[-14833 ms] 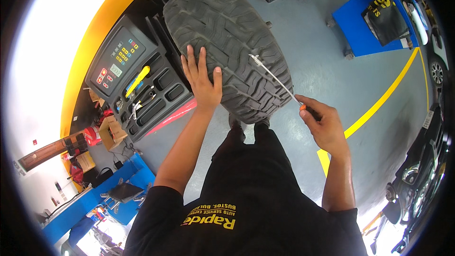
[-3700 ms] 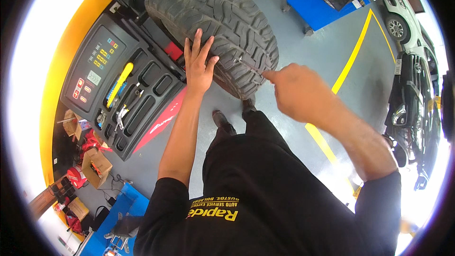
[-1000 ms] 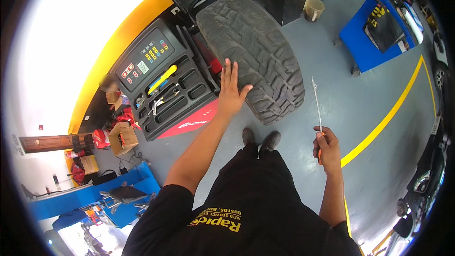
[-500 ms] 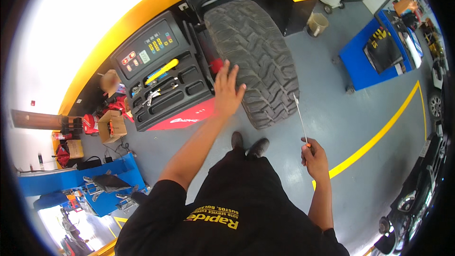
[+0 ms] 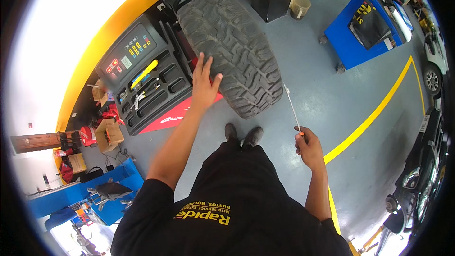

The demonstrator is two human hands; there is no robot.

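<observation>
A big black tire [image 5: 232,50] with chunky tread is mounted upright at the side of a wheel balancing machine [image 5: 185,87]. My left hand [image 5: 206,85] is at the tire's left edge, fingers spread, the fingertips at or touching the sidewall; nothing is in it. To the right of the tire, my right hand [image 5: 310,149] is closed round the orange handle of a screwdriver [image 5: 293,109]. Its long thin metal shaft points up and away from me, the tip close to the tire's lower right edge. My fingers hide most of the handle.
Pliers-like tools [image 5: 137,99] and a yellow-handled tool [image 5: 147,72] lie in the machine's black tray. A blue tool cart [image 5: 350,42] stands far right, a bucket [image 5: 299,7] behind the tire. Cardboard boxes [image 5: 109,132] sit left; a dark car [image 5: 414,180] is right.
The whole view has shifted, so tire and machine appear further left. My left hand stays by the tire's left edge. My right hand still holds the screwdriver near the tire's right side.
</observation>
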